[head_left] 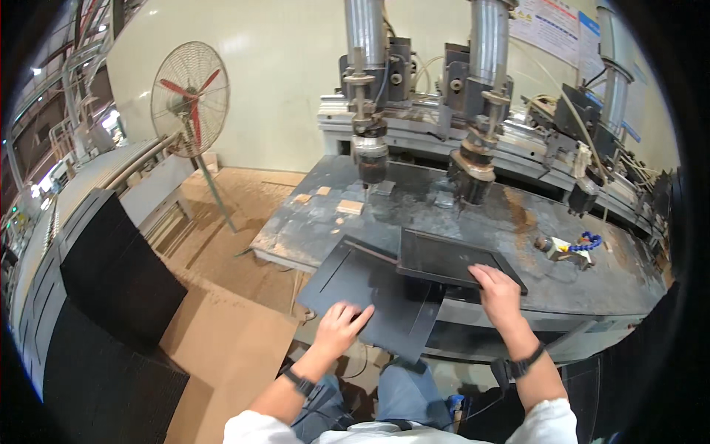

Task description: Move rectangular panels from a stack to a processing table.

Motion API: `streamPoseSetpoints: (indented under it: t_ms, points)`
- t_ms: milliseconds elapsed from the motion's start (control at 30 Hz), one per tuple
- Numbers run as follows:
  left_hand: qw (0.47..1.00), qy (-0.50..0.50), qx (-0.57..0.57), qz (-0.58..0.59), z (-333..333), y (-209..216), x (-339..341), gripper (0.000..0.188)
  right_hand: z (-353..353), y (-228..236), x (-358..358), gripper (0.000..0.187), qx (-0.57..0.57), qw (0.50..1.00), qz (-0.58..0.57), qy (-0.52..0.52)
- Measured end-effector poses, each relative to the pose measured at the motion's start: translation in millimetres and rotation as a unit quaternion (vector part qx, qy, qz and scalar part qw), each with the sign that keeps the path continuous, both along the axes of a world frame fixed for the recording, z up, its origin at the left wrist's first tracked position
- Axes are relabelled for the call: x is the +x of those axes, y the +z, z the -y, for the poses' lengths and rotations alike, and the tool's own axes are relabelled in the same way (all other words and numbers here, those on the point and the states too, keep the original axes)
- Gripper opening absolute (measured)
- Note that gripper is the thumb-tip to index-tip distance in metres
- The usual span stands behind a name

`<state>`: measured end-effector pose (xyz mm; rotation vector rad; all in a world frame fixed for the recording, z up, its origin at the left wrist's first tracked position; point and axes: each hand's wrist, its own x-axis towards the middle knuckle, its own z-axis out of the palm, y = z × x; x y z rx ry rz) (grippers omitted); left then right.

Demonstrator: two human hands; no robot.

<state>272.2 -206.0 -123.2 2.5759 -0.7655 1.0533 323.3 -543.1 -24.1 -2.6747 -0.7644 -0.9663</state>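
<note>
A smooth, flat grey board with straight grooves is positioned at the near edge of the scuffed, dusty table. It is judged stiff, fairly light and best held by opposite edges. The board is touched by the left hand, and the black rimmed tray by the right hand; both sets of fingers are bent, but whether anything is pinched cannot be told.
</note>
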Motion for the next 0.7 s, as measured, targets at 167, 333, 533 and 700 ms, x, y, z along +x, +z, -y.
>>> streamPoseSetpoints:
  t_ms: [167,333,533,700]
  points:
    - [0.992,0.116,0.036,0.039,-82,-6,-121,0.046,-67,-54,79,0.046,-0.071,0.992,-0.102,0.001]
    - [0.97,0.236,-0.003,-0.048,-156,-30,-147,0.048,-75,-67,139,0.045,-0.04,0.99,-0.135,-0.013]
    - [0.914,0.4,0.0,-0.07,-274,-78,-130,0.038,-90,-64,147,0.047,-0.128,0.982,-0.141,-0.017]
    - [0.782,0.598,0.01,-0.178,-345,-147,-117,0.047,-78,-35,111,0.053,-0.079,0.986,-0.146,-0.019]
